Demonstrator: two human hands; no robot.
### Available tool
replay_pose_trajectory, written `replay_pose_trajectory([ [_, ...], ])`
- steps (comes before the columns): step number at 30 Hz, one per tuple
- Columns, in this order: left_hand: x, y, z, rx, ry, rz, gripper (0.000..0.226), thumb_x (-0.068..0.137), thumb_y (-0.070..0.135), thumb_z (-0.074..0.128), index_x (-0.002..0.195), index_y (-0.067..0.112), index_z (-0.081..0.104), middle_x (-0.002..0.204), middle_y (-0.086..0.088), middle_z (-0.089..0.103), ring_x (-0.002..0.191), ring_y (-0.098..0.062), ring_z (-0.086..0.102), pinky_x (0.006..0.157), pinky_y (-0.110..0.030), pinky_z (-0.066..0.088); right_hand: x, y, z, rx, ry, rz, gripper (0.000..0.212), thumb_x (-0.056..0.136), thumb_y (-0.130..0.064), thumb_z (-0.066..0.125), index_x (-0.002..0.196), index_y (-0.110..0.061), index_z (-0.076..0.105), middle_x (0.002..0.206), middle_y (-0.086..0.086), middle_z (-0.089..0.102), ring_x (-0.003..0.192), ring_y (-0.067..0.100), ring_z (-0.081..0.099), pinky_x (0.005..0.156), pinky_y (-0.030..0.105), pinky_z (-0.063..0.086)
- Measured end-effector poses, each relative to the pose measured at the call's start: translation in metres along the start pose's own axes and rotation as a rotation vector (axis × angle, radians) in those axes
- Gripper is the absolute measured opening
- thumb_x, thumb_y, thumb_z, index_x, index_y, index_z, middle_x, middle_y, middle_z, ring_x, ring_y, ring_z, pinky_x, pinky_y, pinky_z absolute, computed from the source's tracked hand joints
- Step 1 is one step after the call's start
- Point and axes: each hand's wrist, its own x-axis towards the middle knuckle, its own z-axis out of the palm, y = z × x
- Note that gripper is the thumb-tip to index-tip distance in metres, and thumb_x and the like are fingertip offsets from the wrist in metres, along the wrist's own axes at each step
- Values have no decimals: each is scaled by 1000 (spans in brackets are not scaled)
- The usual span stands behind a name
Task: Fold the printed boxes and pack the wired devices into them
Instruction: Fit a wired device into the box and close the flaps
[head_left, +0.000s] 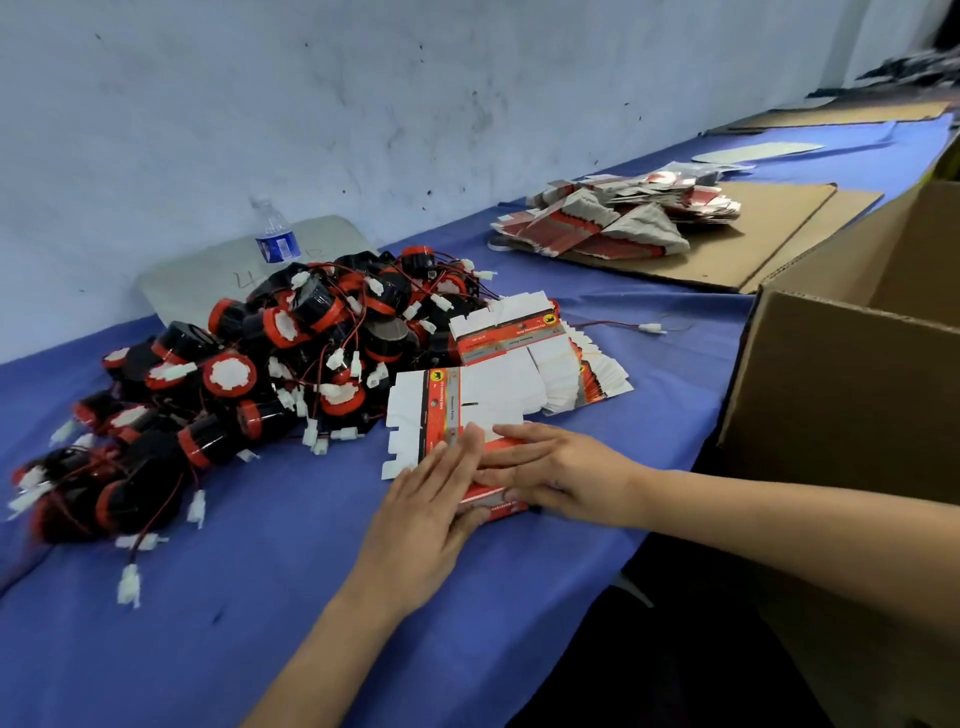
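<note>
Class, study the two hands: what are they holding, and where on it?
Both hands, left and right, press flat on a red printed box, near its folded end; neither grips it.

A plastic water bottle (274, 234) with a blue label stands upright at the back edge of the blue table cloth (249, 613), against the scuffed wall (363, 93). Flat cardboard sheets (779, 228) lie toward the far right end (one overlapping another), and a large open carton (841, 384) stands off the right edge.

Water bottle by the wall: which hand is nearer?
Left. The left hand lies below-right of the water bottle, across the device pile; the right hand is farther right.
</note>
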Motion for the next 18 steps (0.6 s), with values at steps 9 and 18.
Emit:
replay_pose_trajectory([
  [9, -13, 2, 2, 24, 526, 197, 28, 85, 7, 67, 112, 0, 70, 119, -9, 68, 110, -27, 65, 108, -25, 35, -2, -11, 13, 197, 107, 132, 32, 91, -2, 59, 122, -1, 64, 130, 11, 60, 132, 27, 44, 116, 36, 29],
  [18, -12, 1, 3, 282, 600, 291, 27, 90, 15, 54, 101, 5, 76, 106, -6, 73, 97, -19, 71, 95, -45, 50, 7, -17, -2, -184, -58, 62, 34, 96, -13, 54, 129, -6, 61, 135, 8, 59, 127, 30, 52, 94, 47, 52],
])
